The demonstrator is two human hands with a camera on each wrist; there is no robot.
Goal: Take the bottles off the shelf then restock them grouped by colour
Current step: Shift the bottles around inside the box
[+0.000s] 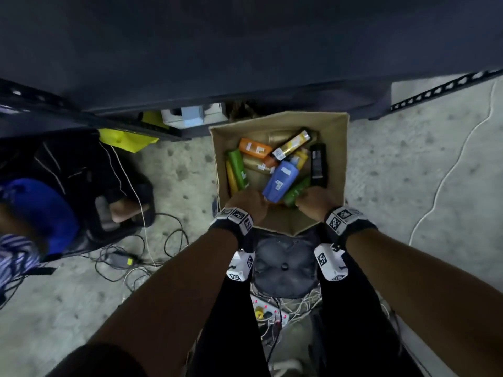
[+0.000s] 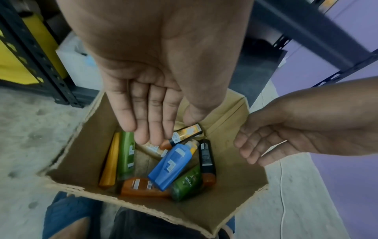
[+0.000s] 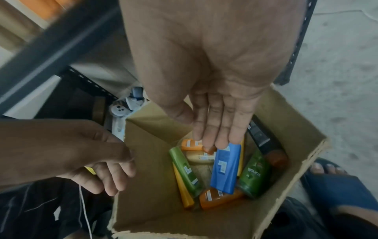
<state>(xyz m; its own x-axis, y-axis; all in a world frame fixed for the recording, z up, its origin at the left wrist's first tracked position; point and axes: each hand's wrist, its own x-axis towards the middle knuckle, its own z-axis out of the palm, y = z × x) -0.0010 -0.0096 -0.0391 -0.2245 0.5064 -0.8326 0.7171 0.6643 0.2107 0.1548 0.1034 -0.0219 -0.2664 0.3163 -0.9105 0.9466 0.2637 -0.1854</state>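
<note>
1. The bottles lie loose in an open brown cardboard box (image 1: pixel 334 148) at the centre of the head view. The rectangular blue plastic bottle (image 1: pixel 281 182) rests slantwise on top of the heap, so it looks like the easiest to lift first.
2. Around it lie a slim green bottle (image 1: pixel 238 168) and a yellow tube (image 2: pixel 110 159) along the box's left wall, an orange bottle (image 1: pixel 253 147) at the upper left, a gold-labelled tube (image 1: pixel 292 145) at the top, a black bottle (image 1: pixel 318 164) by the right wall, and a dark green bottle (image 2: pixel 186 183) under the blue one's lower end.
3. The colours are mixed, which suggests they were dropped in as taken off, with sorting yet to come.
4. The left hand (image 2: pixel 143 100) hovers above the box with straight, close-set fingers and holds nothing.
5. The right hand (image 3: pixel 216 113) is likewise flat and empty, its fingertips (image 3: pixel 222 142) over the blue bottle's upper end; contact cannot be told.
6. The dark metal shelf frame (image 2: pixel 39 63) stands just beyond the box, across the upper frame.
7. Grey concrete floor (image 1: pixel 408 172) surrounds the box, and tangled cables (image 1: pixel 130 257) lie at lower left.
</note>
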